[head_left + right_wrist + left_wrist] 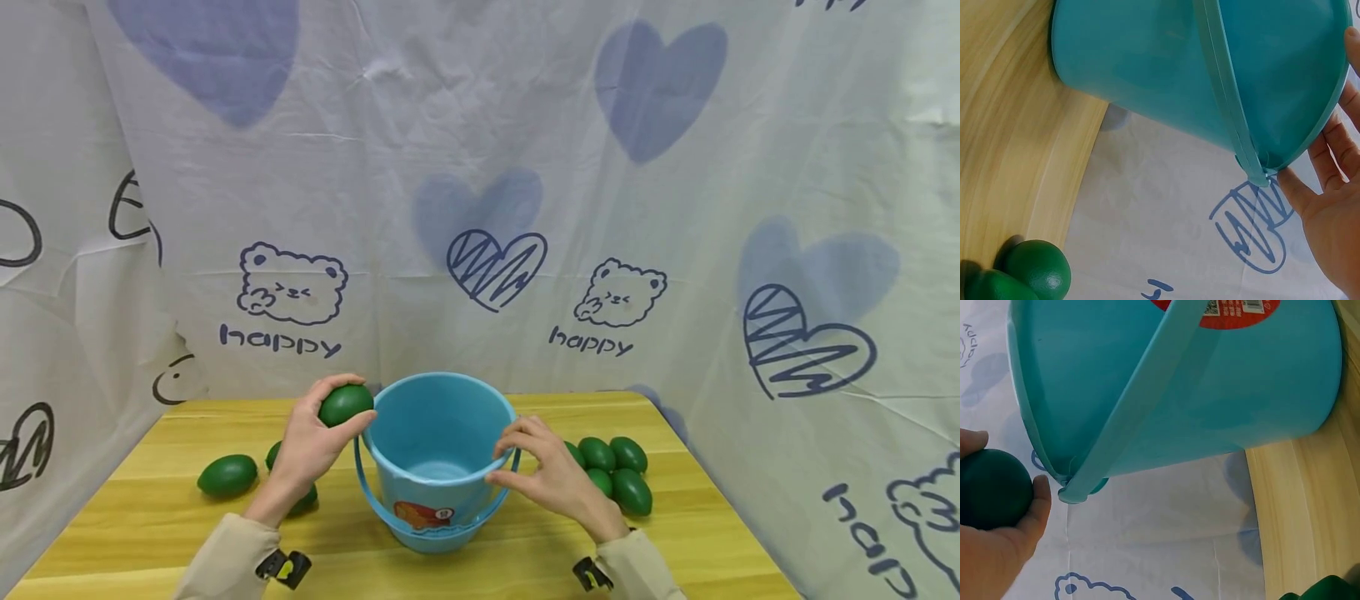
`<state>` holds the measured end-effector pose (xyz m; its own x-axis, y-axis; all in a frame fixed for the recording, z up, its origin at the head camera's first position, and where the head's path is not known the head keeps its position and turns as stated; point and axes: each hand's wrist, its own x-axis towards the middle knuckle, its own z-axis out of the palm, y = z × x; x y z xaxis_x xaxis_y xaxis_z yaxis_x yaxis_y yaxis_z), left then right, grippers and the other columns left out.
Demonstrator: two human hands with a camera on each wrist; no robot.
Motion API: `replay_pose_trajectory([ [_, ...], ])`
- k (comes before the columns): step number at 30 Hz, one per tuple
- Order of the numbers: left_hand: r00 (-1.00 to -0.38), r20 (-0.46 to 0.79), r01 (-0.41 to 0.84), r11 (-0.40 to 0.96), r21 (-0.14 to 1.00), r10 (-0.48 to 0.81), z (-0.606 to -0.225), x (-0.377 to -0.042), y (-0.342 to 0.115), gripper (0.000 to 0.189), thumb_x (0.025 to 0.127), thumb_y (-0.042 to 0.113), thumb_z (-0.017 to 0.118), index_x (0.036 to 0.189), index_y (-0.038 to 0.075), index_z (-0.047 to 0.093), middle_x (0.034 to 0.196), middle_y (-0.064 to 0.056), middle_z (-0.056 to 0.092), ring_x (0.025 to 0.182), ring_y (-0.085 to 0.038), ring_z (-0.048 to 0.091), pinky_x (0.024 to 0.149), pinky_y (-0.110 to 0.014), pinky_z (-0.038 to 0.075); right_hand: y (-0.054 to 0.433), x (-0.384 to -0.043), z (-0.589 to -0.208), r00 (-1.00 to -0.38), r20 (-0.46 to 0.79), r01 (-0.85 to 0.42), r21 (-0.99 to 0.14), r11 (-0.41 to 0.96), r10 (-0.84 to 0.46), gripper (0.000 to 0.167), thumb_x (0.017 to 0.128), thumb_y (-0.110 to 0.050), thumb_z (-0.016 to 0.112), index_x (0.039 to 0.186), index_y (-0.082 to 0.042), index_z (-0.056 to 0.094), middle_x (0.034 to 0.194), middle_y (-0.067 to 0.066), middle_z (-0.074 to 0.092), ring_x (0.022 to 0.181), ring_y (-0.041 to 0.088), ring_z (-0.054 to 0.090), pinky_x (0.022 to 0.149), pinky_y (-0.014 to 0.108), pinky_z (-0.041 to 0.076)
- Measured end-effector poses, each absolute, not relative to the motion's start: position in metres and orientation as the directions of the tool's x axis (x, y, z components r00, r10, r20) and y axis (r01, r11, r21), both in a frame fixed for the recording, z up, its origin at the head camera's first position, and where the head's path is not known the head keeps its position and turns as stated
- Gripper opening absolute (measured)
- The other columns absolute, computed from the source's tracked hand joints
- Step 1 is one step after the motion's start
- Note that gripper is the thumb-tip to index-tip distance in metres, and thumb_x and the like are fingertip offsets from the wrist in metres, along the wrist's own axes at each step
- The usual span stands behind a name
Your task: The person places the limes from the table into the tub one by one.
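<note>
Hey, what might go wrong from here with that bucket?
The green oval in the left hand looks smooth and is beside the bucket, so it might slip and fall outside.

The right hand is at the rim; a push there could tip the bucket.

The left-hand loose ovals might roll if bumped.

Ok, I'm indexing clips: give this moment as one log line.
bucket upright; left hand holds green fruit; right hand at rim; more fruit on table

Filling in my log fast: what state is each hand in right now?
Left hand: closed, holding a green oval fruit.
Right hand: fingers bent at the blue bucket rim; whether it grips cannot be told.
</note>
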<state>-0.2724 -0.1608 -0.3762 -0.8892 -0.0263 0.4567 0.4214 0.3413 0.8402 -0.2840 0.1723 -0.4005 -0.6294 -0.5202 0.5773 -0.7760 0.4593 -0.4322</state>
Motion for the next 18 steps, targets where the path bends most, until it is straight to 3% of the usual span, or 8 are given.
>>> replay_pose_trajectory([
  [8, -0.89, 0.452, 0.435, 0.396, 0.809, 0.054, -0.378, -0.273, -0.151, 0.055, 0.087, 0.006, 0.069, 0.134, 0.008, 0.039, 0.129, -0.02, 0.045, 0.102, -0.034, 0.055, 0.077, -0.034, 0.051, 0.173, -0.284, -0.402, -0.631, 0.577, -0.775, -0.431, 0.463, -0.519, 0.019, 0.081, -0.036, 0.079, 0.093, -0.029, 0.066, 0.103, -0.015, 0.058, 0.103, 0.008, 0.05, 0.088, 0.036, 0.051],
  [13, -0.852, 0.515, 0.494, 0.465, 0.735, 0.093, -0.38, -0.273, -0.146, 0.055, 0.086, 0.01, 0.073, 0.133, 0.01, 0.045, 0.127, -0.018, 0.043, 0.1, -0.031, 0.053, 0.073, -0.034, 0.052, 0.173, -0.284, -0.401, -0.637, 0.57, -0.77, -0.437, 0.465, -0.518, 0.019, 0.081, -0.037, 0.079, 0.093, -0.031, 0.066, 0.103, -0.016, 0.058, 0.104, 0.008, 0.05, 0.088, 0.036, 0.051],
  [18, -0.828, 0.546, 0.533, 0.483, 0.695, 0.129, -0.384, -0.274, -0.143, 0.059, 0.082, 0.014, 0.08, 0.133, 0.013, 0.049, 0.12, -0.014, 0.058, 0.092, -0.024, 0.058, 0.068, -0.025, 0.055, 0.173, -0.284, -0.4, -0.633, 0.573, -0.773, -0.43, 0.465, -0.521, 0.019, 0.081, -0.036, 0.079, 0.093, -0.03, 0.066, 0.104, -0.015, 0.058, 0.104, 0.008, 0.05, 0.089, 0.037, 0.051],
])
